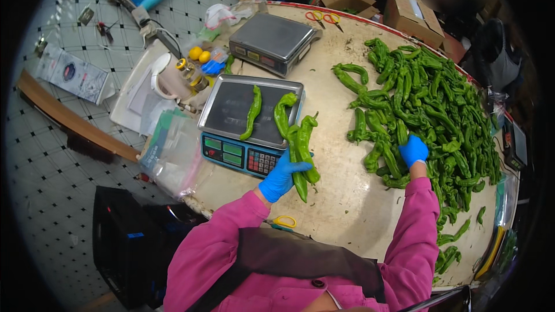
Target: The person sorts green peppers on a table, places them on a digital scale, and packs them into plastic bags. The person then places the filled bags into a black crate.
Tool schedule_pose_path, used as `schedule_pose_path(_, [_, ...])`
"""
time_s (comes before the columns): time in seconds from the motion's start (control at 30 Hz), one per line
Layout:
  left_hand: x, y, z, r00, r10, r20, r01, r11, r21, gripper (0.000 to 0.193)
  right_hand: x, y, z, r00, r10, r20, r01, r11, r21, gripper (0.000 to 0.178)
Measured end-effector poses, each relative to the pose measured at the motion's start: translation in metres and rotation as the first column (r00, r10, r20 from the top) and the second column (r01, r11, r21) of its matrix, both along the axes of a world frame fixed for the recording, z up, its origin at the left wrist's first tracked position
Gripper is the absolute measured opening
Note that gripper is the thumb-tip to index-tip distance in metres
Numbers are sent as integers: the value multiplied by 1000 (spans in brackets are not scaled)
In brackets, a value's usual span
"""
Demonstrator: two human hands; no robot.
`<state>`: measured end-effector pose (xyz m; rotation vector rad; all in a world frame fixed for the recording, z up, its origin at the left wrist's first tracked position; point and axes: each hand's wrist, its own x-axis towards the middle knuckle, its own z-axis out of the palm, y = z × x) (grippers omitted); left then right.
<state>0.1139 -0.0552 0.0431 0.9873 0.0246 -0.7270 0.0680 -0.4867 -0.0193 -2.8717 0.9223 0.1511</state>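
My left hand (278,179), in a blue glove, is closed around several long green peppers (304,138). These stick out past the near right corner of a digital scale (272,84); one curved pepper (281,117) reaches over its tray. A single green pepper (251,112) lies on the dark tray, apart from my hand. To the right, my blue-gloved right hand (414,151) is at the near left side of a big heap of green peppers (442,104). Its fingers are closed on a pepper (401,132) at the heap's edge, though the fingertips are partly hidden.
A second scale (273,40) stands behind the first. Red-and-yellow-handled scissors (324,17) lie at the far edge, and yellow-handled scissors (283,221) near my body. A pitcher (167,75) and plastic bags (173,156) are left. Cardboard boxes (413,17) stand beyond the table (341,214).
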Motion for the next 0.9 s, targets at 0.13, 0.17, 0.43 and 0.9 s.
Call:
schedule_pose_path(0.13, [-3, -1, -2, 985, -118, -124, 70, 940, -335, 83, -20, 13, -4, 995, 7, 99, -31, 970, 241, 68])
schedule_pose_path(0.17, [-5, -1, -3, 973, -151, -172, 62, 896, -439, 84, -28, 14, -10, 989, -4, 148, -36, 964, 263, 71])
schedule_pose_path(0.43, [-16, 1, 7, 893, -307, -329, 4, 737, -676, 91, -87, 72, 40, 806, -425, 411, -300, 305, 904, 53])
schedule_pose_path(0.9, [151, 129, 23, 597, 41, 802, -564, 731, 383, 83, -148, 116, 12, 794, -607, -23, -405, -557, 726, 53])
